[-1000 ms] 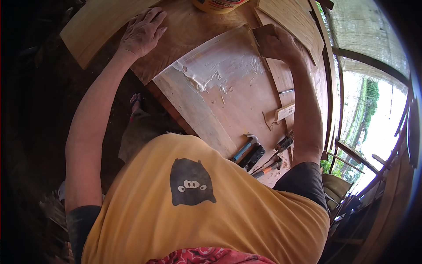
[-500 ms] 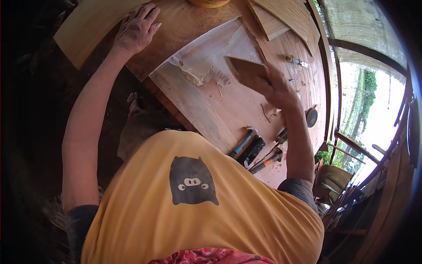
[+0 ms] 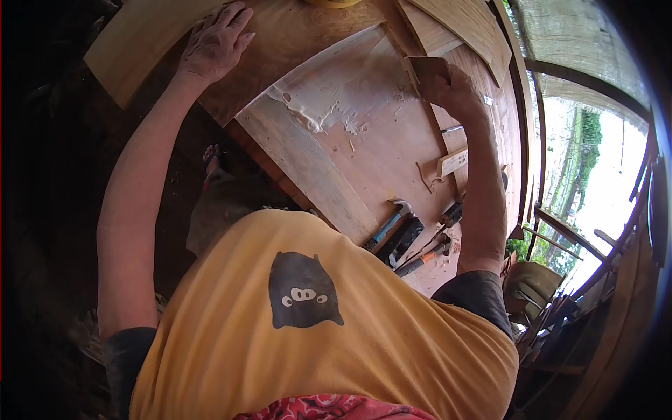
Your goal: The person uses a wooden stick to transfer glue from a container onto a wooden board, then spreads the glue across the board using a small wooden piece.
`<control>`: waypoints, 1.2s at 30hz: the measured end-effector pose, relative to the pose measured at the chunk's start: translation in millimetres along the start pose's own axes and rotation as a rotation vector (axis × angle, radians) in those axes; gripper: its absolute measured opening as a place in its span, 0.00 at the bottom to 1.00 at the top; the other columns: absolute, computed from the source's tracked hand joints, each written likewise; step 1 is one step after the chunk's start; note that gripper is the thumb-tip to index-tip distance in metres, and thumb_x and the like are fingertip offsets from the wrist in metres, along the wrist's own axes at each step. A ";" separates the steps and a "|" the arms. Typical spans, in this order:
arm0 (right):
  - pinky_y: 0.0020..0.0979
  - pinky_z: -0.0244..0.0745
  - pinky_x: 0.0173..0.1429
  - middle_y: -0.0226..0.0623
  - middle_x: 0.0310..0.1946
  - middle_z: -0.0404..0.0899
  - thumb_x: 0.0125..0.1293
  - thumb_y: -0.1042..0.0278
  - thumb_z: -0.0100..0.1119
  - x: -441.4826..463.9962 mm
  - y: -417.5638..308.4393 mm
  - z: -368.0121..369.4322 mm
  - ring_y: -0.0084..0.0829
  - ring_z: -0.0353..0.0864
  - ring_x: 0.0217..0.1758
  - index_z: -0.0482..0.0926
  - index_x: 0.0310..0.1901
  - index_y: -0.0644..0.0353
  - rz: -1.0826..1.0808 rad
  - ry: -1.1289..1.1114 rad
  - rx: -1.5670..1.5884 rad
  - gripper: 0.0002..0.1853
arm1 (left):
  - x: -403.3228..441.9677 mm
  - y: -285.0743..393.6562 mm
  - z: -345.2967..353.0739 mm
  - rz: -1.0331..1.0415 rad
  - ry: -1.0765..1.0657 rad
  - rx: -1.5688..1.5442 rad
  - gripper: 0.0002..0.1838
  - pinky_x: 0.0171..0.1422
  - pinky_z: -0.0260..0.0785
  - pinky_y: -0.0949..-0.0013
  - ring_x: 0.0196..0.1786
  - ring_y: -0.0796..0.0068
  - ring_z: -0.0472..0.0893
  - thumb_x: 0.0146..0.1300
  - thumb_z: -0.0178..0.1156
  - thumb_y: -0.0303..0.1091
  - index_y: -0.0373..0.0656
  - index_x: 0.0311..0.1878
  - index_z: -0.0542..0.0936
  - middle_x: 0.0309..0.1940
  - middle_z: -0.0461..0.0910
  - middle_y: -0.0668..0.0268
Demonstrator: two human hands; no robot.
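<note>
My left hand (image 3: 215,45) lies flat with fingers spread on a brown wooden board (image 3: 280,49), beside the edge of a curved wood strip (image 3: 140,49). My right hand (image 3: 458,91) grips a thin, flat, brown spreader (image 3: 427,68) at the far right edge of a pale wooden panel (image 3: 392,154). A whitish, wet-looking smear (image 3: 318,115) covers part of the panel, thicker in ragged ridges near its left side. My right fingers partly hide the spreader.
Near my body lie a claw hammer (image 3: 400,208), a black tool (image 3: 404,238) and an orange-handled tool (image 3: 427,259). A small wood block (image 3: 453,162) sits by my right forearm. A yellow container (image 3: 334,3) is at the top edge. Loose boards (image 3: 469,28) lie at the upper right.
My right hand has moved up and right with the spreader, off the middle of the panel to its far edge. A small wood block now shows beside the forearm. My left hand stays put.
</note>
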State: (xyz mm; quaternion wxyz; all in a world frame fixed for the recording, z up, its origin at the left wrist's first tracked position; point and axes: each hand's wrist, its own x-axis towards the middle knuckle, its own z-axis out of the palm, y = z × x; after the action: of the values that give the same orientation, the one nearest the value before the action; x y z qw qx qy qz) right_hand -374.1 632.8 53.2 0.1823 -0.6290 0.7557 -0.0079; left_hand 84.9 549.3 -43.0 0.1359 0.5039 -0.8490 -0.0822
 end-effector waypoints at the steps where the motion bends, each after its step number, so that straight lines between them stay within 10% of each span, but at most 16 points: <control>1: 0.50 0.73 0.60 0.62 0.48 0.82 0.71 0.57 0.55 3.0 -3.1 3.2 0.59 0.80 0.57 0.77 0.50 0.67 0.024 -0.004 0.002 0.19 | 0.5 -0.2 0.8 0.007 0.009 0.003 0.28 0.79 0.55 0.50 0.75 0.53 0.64 0.73 0.55 0.46 0.40 0.69 0.72 0.71 0.66 0.54; 14: 0.49 0.73 0.50 0.54 0.41 0.76 0.62 0.65 0.64 -113.1 -131.9 21.5 0.59 0.79 0.47 0.72 0.40 0.65 -0.178 -0.207 0.035 0.14 | -1.1 -1.0 0.8 0.008 0.028 -0.019 0.28 0.78 0.57 0.51 0.75 0.54 0.64 0.71 0.58 0.46 0.40 0.68 0.73 0.71 0.66 0.55; 22: 0.46 0.75 0.51 0.55 0.41 0.80 0.70 0.65 0.61 -67.4 -78.5 -5.2 0.54 0.81 0.47 0.76 0.53 0.63 -0.243 0.060 -0.049 0.15 | -2.0 -1.2 3.5 0.011 0.021 -0.016 0.28 0.77 0.58 0.50 0.75 0.55 0.65 0.72 0.57 0.46 0.41 0.69 0.72 0.71 0.67 0.55; 36: 0.47 0.75 0.53 0.49 0.43 0.75 0.61 0.74 0.63 -139.4 -110.1 22.4 0.55 0.79 0.50 0.75 0.45 0.62 -0.205 -0.023 -0.051 0.12 | -0.9 -4.9 6.2 0.049 0.086 -0.007 0.27 0.77 0.57 0.50 0.74 0.54 0.65 0.71 0.58 0.45 0.39 0.67 0.73 0.69 0.67 0.55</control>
State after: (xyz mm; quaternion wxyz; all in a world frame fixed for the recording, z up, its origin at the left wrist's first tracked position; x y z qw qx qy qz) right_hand -243.6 747.6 95.9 0.1732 -0.7074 0.6853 0.0000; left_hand 87.4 547.8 -50.4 0.1761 0.4857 -0.8541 -0.0599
